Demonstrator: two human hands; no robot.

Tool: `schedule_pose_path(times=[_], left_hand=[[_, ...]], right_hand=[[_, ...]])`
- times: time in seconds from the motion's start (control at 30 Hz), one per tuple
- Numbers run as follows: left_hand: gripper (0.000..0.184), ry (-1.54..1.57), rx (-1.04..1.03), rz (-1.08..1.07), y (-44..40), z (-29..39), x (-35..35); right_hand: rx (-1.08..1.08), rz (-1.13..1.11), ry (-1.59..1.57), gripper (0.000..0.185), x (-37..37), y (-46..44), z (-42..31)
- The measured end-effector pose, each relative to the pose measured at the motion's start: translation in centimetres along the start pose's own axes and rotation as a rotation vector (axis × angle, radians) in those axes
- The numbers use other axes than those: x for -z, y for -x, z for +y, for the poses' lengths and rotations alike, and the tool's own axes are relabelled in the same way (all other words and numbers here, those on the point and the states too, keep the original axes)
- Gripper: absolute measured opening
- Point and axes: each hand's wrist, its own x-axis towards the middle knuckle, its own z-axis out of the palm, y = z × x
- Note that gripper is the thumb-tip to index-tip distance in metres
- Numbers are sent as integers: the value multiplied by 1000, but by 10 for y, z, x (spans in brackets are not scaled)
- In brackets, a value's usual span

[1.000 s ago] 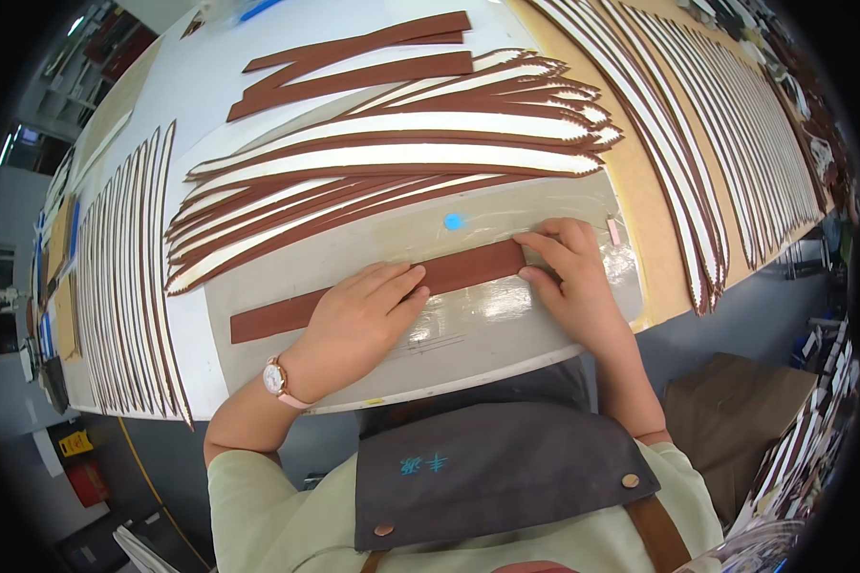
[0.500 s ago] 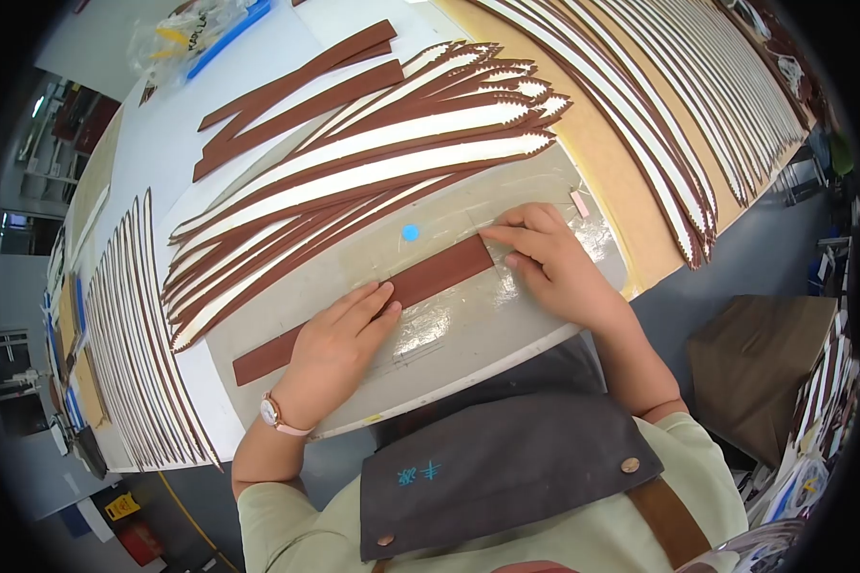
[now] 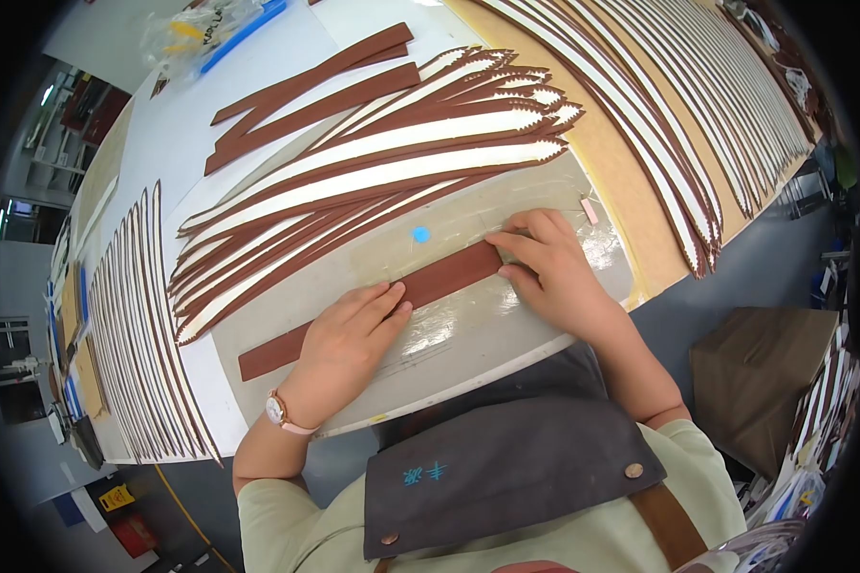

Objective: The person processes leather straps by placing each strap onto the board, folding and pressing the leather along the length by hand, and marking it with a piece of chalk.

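Observation:
A flat, reddish-brown strip [image 3: 449, 277], perhaps leather, lies slanted across a grey, clear-covered work mat [image 3: 468, 334]. Over its middle rests my left hand [image 3: 349, 334], palm down with fingers stretched out on the strip; it covers part of the lower edge. My right hand [image 3: 545, 267] is at the strip's right end, index finger at the upper corner and thumb at the lower one, taking that end between them. A round blue sticker [image 3: 421, 235] is on the mat just above the strip.
Behind the mat lies a pile of brown-and-white strips [image 3: 373, 181] with notched tips. Plain brown strips [image 3: 325, 110] are farther back. More edged strips hang over the table at left [image 3: 148, 334] and right [image 3: 640, 124]. A small pink piece [image 3: 590, 210] sits near the right corner.
The view has shifted slightly. My right thumb has come closer to the strip's right end. My left hand stays on the strip's middle.

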Motion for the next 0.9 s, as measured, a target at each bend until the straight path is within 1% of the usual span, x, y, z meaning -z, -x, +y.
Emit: schedule_pose_path(times=[0.1,0.2,0.3,0.4,0.6,0.7,0.8,0.9], left_hand=[[34,-7,27,-8,-1,5,3],[39,12,52,-42,5,5,0],[42,17,49,-76,6,7,3],[44,26,39,-88,9,5,3],[42,24,5,-17,15,1,-6],[41,18,20,-12,17,1,-10],[40,26,13,27,18,0,-11],[39,48,14,56,19,-1,-14]], right_hand=[[-5,-33,41,35,4,-2,-5],[2,-57,92,32,11,-9,-14],[11,-21,120,26,8,-31,-30],[1,-54,-6,21,-19,-55,-34],[13,-99,176,16,-56,-72,-34],[-99,-177,9,15,-49,-74,-35],[16,-160,14,14,-43,-67,-45],[-96,-149,-109,11,-43,-62,-61]])
